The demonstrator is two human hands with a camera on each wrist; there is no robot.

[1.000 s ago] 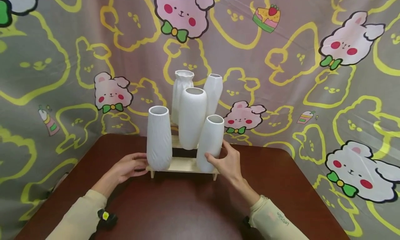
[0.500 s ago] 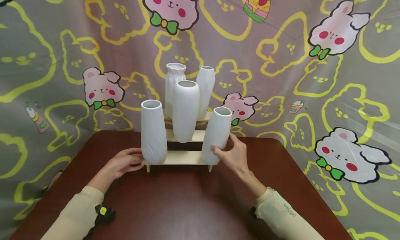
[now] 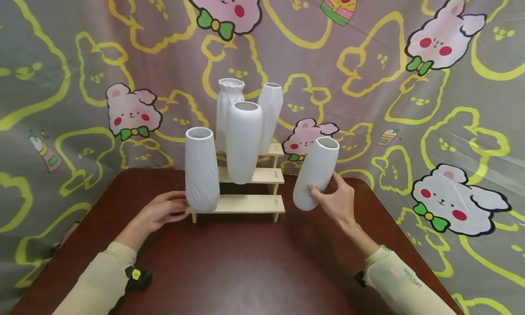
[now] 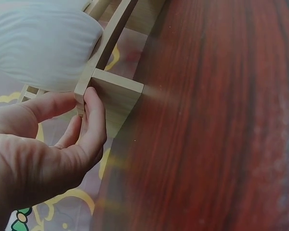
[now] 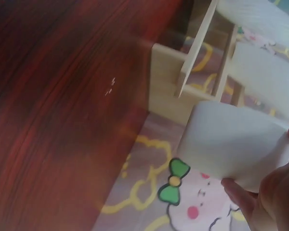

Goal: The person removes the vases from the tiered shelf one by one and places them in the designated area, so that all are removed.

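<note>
The right hand (image 3: 338, 203) grips a tilted white vase (image 3: 315, 173), now off the tiered stand (image 3: 250, 203) toward three o'clock, leaving four vases (image 3: 244, 144); the left hand (image 3: 164, 209) pinches the stand.

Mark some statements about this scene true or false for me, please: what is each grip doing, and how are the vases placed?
1. The right grip holds a vase. True.
2. That vase is upright. False: it tilts.
3. It is apart from the bottom shelf. True.
4. The left grip holds a vase too. False: it pinches the bottom shelf's end.
5. A ridged vase stands on the bottom shelf. True.
6. Every vase is black. False: all five are white.
</note>
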